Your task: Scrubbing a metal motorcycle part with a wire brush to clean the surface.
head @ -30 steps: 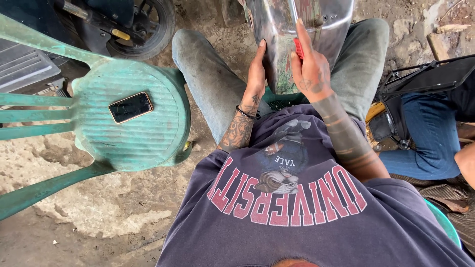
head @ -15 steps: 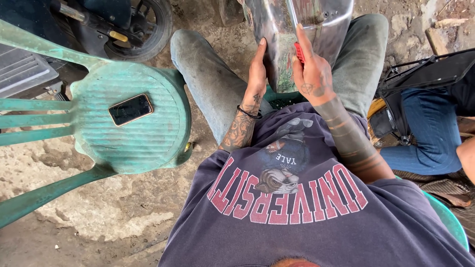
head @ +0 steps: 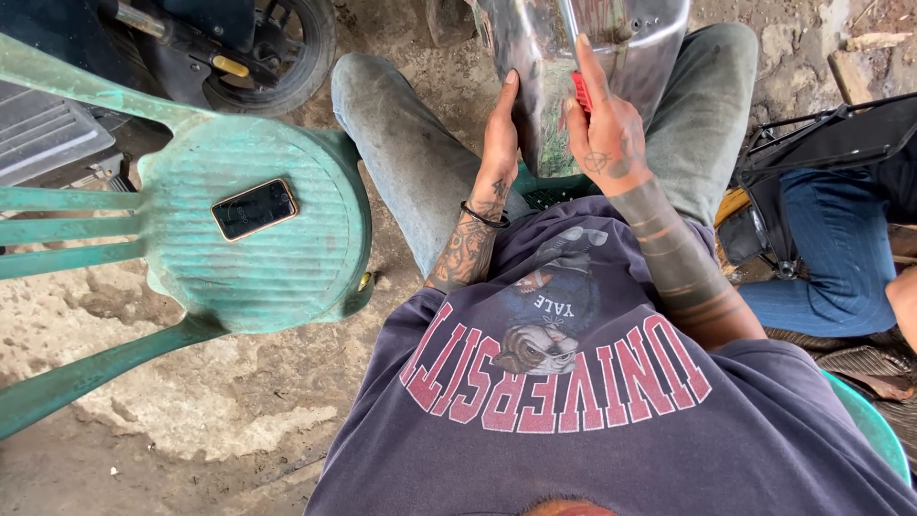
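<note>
Pinched in our right hand (head: 611,143) is a small red tool (head: 581,92), the index finger stretched straight up along the shiny metal part (head: 592,38) while the other fingers curl around the red piece. Our left hand (head: 499,134) lies flat, fingers together, pressed against the left edge of that same metal part, steadying it rather than closing around it. That polished, curved part stands upright between our knees, its lower end dipping behind both hands, its top cut off by the frame. We sit on a green seat (head: 864,420) in grey trousers and a dark printed shirt. Well off to our left stands a worn green plastic chair (head: 287,277) with a phone (head: 254,208) lying face up on its seat. Beyond the chair a small black wheel (head: 287,67) rests on the dirt ground. On our right, another person's leg in blue jeans (head: 831,248) shows beside a black frame.
</note>
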